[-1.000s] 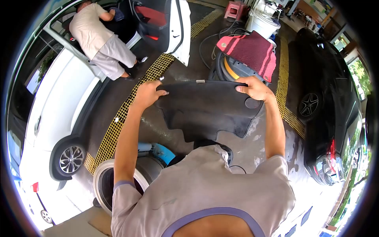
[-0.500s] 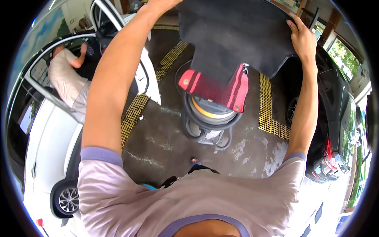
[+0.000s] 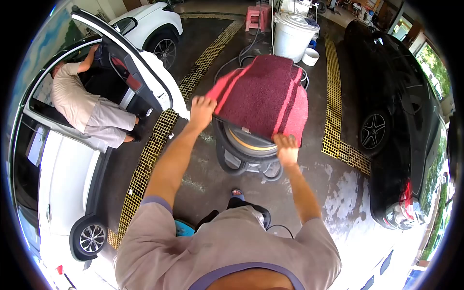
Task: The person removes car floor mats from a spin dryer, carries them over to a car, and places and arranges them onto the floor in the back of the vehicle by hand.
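Observation:
A maroon car floor mat (image 3: 258,94) with pink stripes lies over the top of a vacuum cleaner (image 3: 251,150) on the floor before me. My left hand (image 3: 202,112) grips the mat's near left corner, fingers curled over the pink edge. At the near right edge, my right hand (image 3: 286,147) is closed on the mat's border. Below the mat, the machine's yellow-banded rim and grey hose show. The rest of its top is hidden under the mat.
Left, a person (image 3: 79,99) leans into a white car (image 3: 63,169) through its open door (image 3: 140,63). A black car (image 3: 396,111) stands right. Yellow floor gratings (image 3: 332,96) run along both sides. A white bucket (image 3: 292,36) and pink stool (image 3: 255,18) are behind the vacuum.
Both hands have come down from high up, where they held a large black sheet. No black sheet shows now; more maroon mat covers the vacuum. My view has shifted, showing the bucket and stool.

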{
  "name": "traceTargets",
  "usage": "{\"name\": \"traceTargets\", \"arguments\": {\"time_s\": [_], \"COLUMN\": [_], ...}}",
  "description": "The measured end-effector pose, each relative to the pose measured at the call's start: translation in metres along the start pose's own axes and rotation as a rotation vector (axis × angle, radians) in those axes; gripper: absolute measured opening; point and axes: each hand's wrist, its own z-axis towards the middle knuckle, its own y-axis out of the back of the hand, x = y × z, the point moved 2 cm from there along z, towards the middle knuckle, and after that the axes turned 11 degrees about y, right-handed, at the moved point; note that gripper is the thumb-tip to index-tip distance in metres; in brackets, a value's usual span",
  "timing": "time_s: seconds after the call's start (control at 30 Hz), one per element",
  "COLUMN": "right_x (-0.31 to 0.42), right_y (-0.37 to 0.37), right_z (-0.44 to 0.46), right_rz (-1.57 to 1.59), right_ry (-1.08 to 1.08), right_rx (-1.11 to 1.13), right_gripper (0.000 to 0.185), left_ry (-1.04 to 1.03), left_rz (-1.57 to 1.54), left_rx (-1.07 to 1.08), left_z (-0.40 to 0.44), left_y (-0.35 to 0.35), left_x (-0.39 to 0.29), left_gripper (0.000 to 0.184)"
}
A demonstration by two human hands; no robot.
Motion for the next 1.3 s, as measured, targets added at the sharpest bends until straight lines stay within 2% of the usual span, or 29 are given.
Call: {"name": "traceTargets", "arguments": {"time_s": [0.13,0.27,0.37,0.43,0.53,0.57,0.63,0.7,0.77,0.8,0.9,0.93,1.0,1.03,1.1,1.13,1.17,1.3], "right_x": [0.005,0.019,0.032,0.046,0.092,0.115,0.168,0.227,0.292,0.325,0.426,0.456,0.521,0.549,0.603,0.621,0.648,0.744], "right_y": [-0.028,-0.019,-0.018,-0.009,0.013,0.022,0.026,0.02,0.013,0.016,0.031,0.052,0.072,0.088,0.117,0.135,0.148,0.19], "right_z": [-0.019,-0.019,-0.022,-0.021,-0.018,-0.017,-0.027,-0.044,-0.058,-0.07,-0.079,-0.067,-0.062,-0.057,-0.049,-0.04,-0.04,-0.012], "right_rz": [0.031,0.038,0.022,0.001,0.087,0.135,0.276,0.506,0.667,0.765,0.876,1.015,1.164,1.219,1.305,1.34,1.358,1.429], "right_ry": [-0.119,-0.197,-0.241,-0.262,-0.248,-0.241,-0.161,-0.134,-0.017,0.071,0.332,0.437,0.596,0.692,0.801,0.814,0.895,1.13], "right_rx": [0.053,0.104,0.125,0.119,0.121,0.13,0.239,0.526,0.536,0.557,0.705,0.595,0.608,0.615,0.628,0.695,0.696,0.705], "right_gripper": [0.045,0.049,0.047,0.047,0.048,0.048,0.043,0.038,0.034,0.032,0.027,0.023,0.024,0.025,0.024,0.023,0.022,0.022], "left_ry": [0.261,0.56,0.769,0.803,0.998,1.162,1.393,1.621,1.754,1.753,1.888,1.967,1.897,1.951,2.091,2.281,2.407,2.661], "left_rz": [0.09,-0.119,-0.293,-0.267,-0.271,-0.331,-0.406,-0.341,-0.228,-0.096,0.1,0.166,0.398,0.512,0.71,0.782,0.718,0.804], "left_rx": [0.183,0.189,0.194,0.222,0.273,0.316,0.163,0.116,-0.046,-0.105,-0.349,-0.407,-0.597,-0.652,-0.684,-0.613,-0.607,-0.689], "left_z": [-0.066,-0.105,-0.17,-0.246,-0.394,-0.447,-0.535,-0.615,-0.665,-0.688,-0.719,-0.754,-0.787,-0.807,-0.856,-0.878,-0.911,-0.994], "left_y": [-0.041,-0.033,0.0,0.019,0.058,0.07,0.108,0.145,0.191,0.214,0.303,0.318,0.376,0.4,0.43,0.435,0.444,0.454], "left_x": [-0.003,0.001,0.001,0.003,-0.006,-0.011,-0.031,-0.045,-0.06,-0.068,-0.091,-0.097,-0.108,-0.114,-0.123,-0.123,-0.127,-0.124], "left_gripper": [0.043,0.047,0.045,0.043,0.04,0.04,0.036,0.032,0.031,0.031,0.032,0.031,0.031,0.032,0.035,0.041,0.05,0.074]}}
